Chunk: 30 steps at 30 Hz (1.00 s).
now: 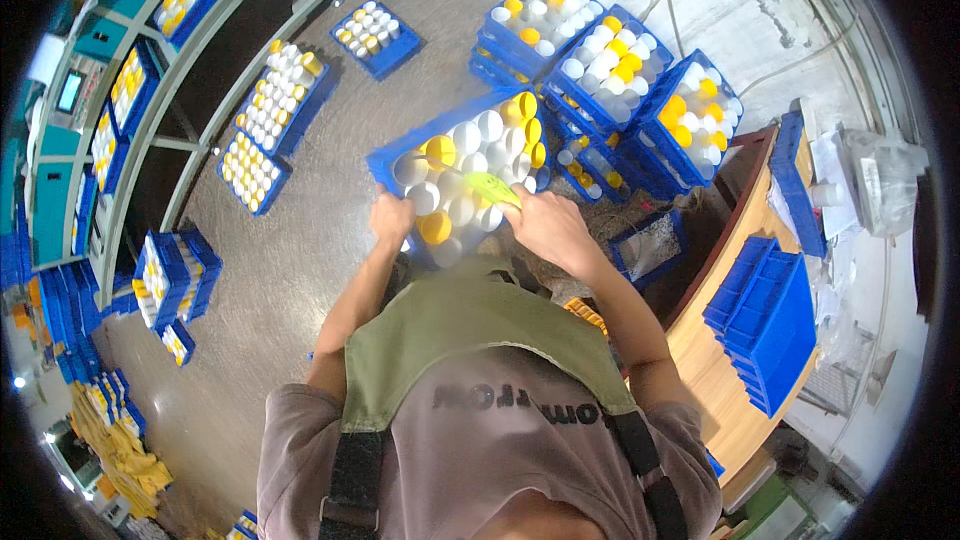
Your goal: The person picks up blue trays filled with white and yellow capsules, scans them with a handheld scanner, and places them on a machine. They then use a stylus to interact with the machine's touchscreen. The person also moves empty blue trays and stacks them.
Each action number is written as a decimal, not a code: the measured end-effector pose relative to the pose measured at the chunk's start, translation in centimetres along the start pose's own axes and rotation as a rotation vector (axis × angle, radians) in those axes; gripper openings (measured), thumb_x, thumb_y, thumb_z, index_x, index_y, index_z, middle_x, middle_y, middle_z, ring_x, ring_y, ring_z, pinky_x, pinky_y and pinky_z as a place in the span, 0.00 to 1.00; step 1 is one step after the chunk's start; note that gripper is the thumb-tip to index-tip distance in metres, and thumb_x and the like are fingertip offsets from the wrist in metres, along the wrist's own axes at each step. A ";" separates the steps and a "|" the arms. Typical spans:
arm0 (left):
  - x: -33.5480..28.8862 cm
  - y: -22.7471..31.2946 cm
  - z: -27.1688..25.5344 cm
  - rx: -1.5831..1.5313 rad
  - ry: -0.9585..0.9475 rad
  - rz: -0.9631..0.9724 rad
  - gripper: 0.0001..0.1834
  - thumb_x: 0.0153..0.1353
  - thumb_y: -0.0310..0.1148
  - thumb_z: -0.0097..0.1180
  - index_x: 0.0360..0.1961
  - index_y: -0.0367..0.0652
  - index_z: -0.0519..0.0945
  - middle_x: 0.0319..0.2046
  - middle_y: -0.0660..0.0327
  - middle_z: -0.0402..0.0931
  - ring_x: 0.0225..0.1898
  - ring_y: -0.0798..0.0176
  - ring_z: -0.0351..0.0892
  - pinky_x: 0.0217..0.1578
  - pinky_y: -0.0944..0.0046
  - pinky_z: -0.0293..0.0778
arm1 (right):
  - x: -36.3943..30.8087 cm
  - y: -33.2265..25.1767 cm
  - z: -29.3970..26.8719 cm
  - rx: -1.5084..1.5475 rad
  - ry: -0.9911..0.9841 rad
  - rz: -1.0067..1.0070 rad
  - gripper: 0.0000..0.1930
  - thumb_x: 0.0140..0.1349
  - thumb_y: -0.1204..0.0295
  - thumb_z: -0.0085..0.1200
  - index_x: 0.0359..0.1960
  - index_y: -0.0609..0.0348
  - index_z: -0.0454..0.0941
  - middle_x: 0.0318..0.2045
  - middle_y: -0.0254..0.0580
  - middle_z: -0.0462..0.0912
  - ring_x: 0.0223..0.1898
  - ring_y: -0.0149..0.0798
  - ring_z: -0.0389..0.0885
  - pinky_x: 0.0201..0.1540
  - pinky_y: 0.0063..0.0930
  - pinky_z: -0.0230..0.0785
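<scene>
Far L of frame, you've a teal-panelled unit (52, 195) w/ crates of white & yellow cylinders on it. Below, lower L, there's a heap of yellow cloth (120, 450), & just R of the unit a blue crate stack (205, 265). Upper L, more loaded blue crates (305, 110) sit on the grey floor (260, 300).

Ctr: your L hand (392, 218) is clamped on the near L corner of the open blue crate (383, 162), approx. mid-frame, in front of your olive apron (480, 310). It's packed w/ upright, open-topped cylinders (465, 135), mostly white, some yellow. Your R hand (545, 225) is closed round the yellow-green handle of a thin-shafted hand tool (492, 188), shaft pointing upper L over the cylinders; can't tell if the tip touches any.

Upper R of ctr, full blue crate stacks (590, 112) stand by the wall. R side: wooden worktop (690, 380) w/ nested blue trays (785, 330) on it, & a clear plastic bag (885, 180) near the R edge.
</scene>
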<state>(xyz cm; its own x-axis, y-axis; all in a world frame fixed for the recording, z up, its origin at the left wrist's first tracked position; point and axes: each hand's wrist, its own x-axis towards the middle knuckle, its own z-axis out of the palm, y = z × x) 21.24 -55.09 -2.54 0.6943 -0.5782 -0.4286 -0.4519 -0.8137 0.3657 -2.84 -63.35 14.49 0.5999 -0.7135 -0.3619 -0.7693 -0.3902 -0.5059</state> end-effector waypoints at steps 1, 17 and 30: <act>-0.3 -0.1 0.1 -0.020 0.008 0.008 0.33 0.48 0.31 0.48 0.57 0.24 0.69 0.35 0.35 0.79 0.42 0.37 0.81 0.48 0.47 0.74 | -0.2 -0.1 0.1 -0.017 -0.020 0.007 0.17 0.65 0.60 0.43 0.43 0.62 0.75 0.29 0.62 0.81 0.34 0.62 0.80 0.40 0.53 0.71; 1.0 -5.4 0.6 -0.337 0.061 -0.135 0.18 0.45 0.37 0.57 0.28 0.29 0.83 0.26 0.45 0.82 0.33 0.47 0.84 0.35 0.54 0.75 | -5.2 6.3 3.3 -0.160 -0.072 0.221 0.20 0.67 0.56 0.44 0.46 0.61 0.77 0.31 0.59 0.83 0.37 0.58 0.82 0.42 0.50 0.73; -1.5 -7.0 -1.6 -0.644 -0.060 -0.076 0.10 0.51 0.29 0.58 0.33 0.33 0.83 0.28 0.59 0.81 0.28 0.64 0.80 0.29 0.64 0.74 | -1.0 14.5 0.5 -0.117 0.199 0.321 0.20 0.67 0.56 0.44 0.45 0.61 0.77 0.35 0.58 0.83 0.40 0.60 0.81 0.44 0.52 0.72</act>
<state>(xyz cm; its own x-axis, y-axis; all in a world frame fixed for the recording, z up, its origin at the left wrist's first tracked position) 24.24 -48.45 -3.17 0.6701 -0.5381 -0.5113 0.0364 -0.6642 0.7467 -14.47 -67.98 7.16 0.2792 -0.9046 -0.3221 -0.9376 -0.1845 -0.2947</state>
